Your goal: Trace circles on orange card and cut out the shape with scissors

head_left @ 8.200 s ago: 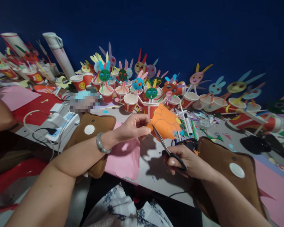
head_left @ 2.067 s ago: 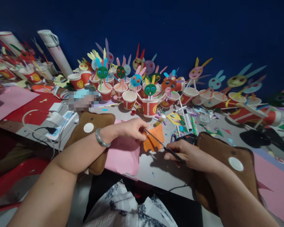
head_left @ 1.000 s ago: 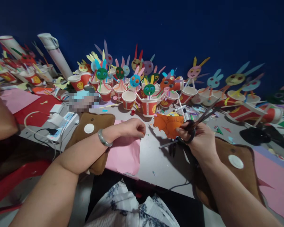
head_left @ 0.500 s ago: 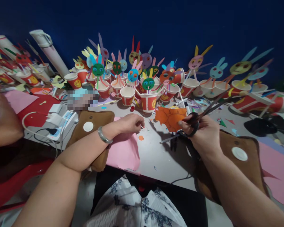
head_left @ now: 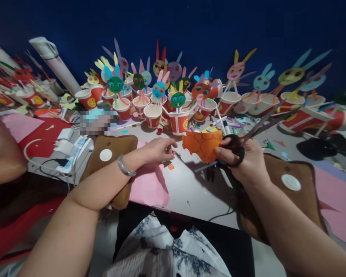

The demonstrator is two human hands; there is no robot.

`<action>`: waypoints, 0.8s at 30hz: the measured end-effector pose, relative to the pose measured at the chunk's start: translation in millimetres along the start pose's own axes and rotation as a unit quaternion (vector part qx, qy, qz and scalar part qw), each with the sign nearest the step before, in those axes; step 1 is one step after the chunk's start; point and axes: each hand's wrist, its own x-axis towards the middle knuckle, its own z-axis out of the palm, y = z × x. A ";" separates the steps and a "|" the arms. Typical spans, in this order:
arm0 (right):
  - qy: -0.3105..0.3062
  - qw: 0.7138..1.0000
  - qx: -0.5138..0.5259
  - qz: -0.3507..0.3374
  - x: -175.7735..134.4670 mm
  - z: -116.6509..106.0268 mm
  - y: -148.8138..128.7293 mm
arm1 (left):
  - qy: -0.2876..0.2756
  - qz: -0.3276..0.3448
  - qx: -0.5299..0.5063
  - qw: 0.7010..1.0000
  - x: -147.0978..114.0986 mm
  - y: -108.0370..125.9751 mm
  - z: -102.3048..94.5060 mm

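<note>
My right hand (head_left: 249, 163) pinches a ragged-edged piece of orange paper (head_left: 206, 146) with dark drawn outlines. The same hand also holds scissors (head_left: 237, 152), their dark handles around its fingers and the blades pointing away to the upper right. Left of the orange paper, my left hand (head_left: 160, 150) hovers over the table, fingers curled with a gap between thumb and forefinger; I make out nothing held there. A small orange scrap (head_left: 171, 166) lies on the table below it. Pink paper (head_left: 150, 188) lies under my left forearm.
Several red-and-white paper cups (head_left: 152, 117) with paper animal heads on strips line the back. Brown cushions (head_left: 288, 204) lie under my forearms. At left are a power strip (head_left: 77, 150), red paper (head_left: 46, 134) and another person's arm (head_left: 5, 150). A pale flask (head_left: 56, 65) stands behind.
My right hand has brought the orange paper slightly left, closer to my left hand. My left hand's fingers have parted. The whole view has shifted a little.
</note>
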 end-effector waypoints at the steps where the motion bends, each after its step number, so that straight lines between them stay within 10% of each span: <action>1: -0.024 0.999 0.031 0.014 0.3 -1.3 2.2 | -0.013 0.004 -0.058 0.998 -0.4 0.0 0.4; 9: -0.096 0.992 0.055 0.053 -1.4 -1.5 8.8 | -0.049 0.066 -0.380 0.921 -1.7 17.2 0.0; 20: -0.045 0.997 0.039 0.042 0.0 3.9 6.8 | 0.027 0.017 -0.403 0.915 1.4 17.6 1.2; 24: -0.029 0.999 0.032 0.026 1.3 3.5 9.5 | -0.027 0.011 -0.404 0.914 1.0 13.0 3.1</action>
